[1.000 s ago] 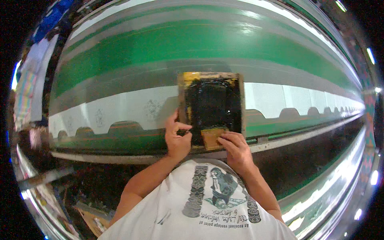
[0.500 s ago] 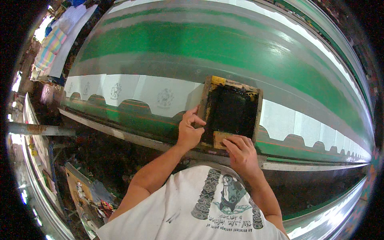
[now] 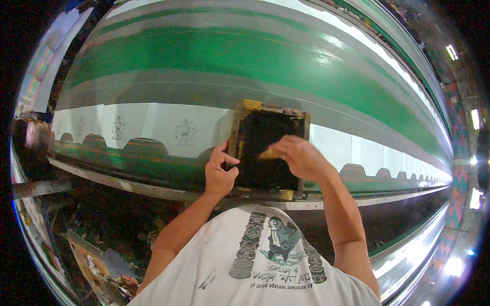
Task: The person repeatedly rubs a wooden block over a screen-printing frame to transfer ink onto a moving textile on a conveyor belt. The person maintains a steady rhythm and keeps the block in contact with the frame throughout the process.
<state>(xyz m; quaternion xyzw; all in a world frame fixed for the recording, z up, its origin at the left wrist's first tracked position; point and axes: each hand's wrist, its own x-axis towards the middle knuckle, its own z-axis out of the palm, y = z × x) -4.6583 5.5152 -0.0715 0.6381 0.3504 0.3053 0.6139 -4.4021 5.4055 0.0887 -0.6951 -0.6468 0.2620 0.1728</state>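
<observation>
A wooden screen-printing frame (image 3: 305,130) with a black, inky mesh lies over the row of white pieces at the front edge of a long green table. At its left bar is my left hand (image 3: 222,172), with the fingers curled round that side and the thumb bent in. My right hand (image 3: 302,157) is over the mesh, gripping a small yellowish squeegee (image 3: 271,153), somewhat blurred, near the middle of the screen. To the left, a white piece (image 3: 186,133) carries a dark crest print, as do several others further along.
The long green table (image 3: 204,51) stretches off to the right, its front lined with more white pieces (image 3: 326,148). A metal rail (image 3: 122,183) runs along the near edge. Lower left stands a board with scraps (image 3: 97,260); folded cloth (image 3: 38,71) lies at upper left.
My right hand has lifted the squeegee from the frame's near end and carried it away from me over the mesh. My left hand stays at the left bar. The view has shifted right.
</observation>
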